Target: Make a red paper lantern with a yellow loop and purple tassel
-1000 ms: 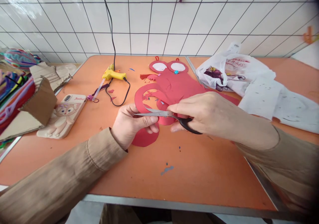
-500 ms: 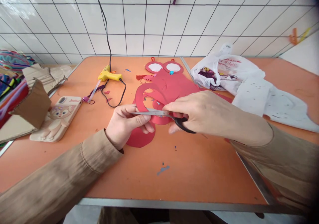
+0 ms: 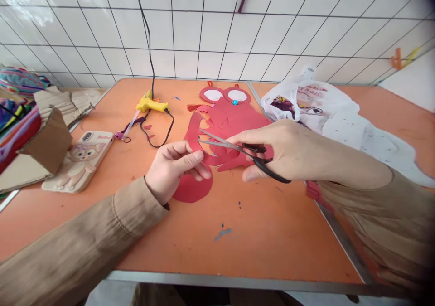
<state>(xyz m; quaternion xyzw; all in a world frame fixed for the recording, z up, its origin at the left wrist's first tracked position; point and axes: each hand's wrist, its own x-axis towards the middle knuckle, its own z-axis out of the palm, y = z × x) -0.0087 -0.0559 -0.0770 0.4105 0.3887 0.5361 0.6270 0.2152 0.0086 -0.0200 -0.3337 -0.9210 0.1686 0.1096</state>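
My left hand (image 3: 178,163) pinches a curved strip of red paper (image 3: 194,131) between thumb and fingers. In my right hand (image 3: 282,152) are black-handled scissors (image 3: 234,146), their blades slightly apart and pointing left, close to the strip. Behind the hands lies a red paper figure (image 3: 238,115) with two white oval eyes and a small blue bead. A rounded red paper piece (image 3: 193,188) rests on the table under my left hand. Part of the figure is hidden by my right hand.
A yellow glue gun (image 3: 152,104) with a black cord lies behind my left hand. At the left are a phone in a cartoon case (image 3: 79,161) and torn cardboard (image 3: 50,138). White plastic bags (image 3: 326,102) lie at the back right of the orange table (image 3: 190,242).
My right hand and the scissors have moved right, away from my left fingers, and the blades have opened. The strip's loop is now parted, with a loose end near the scissors.
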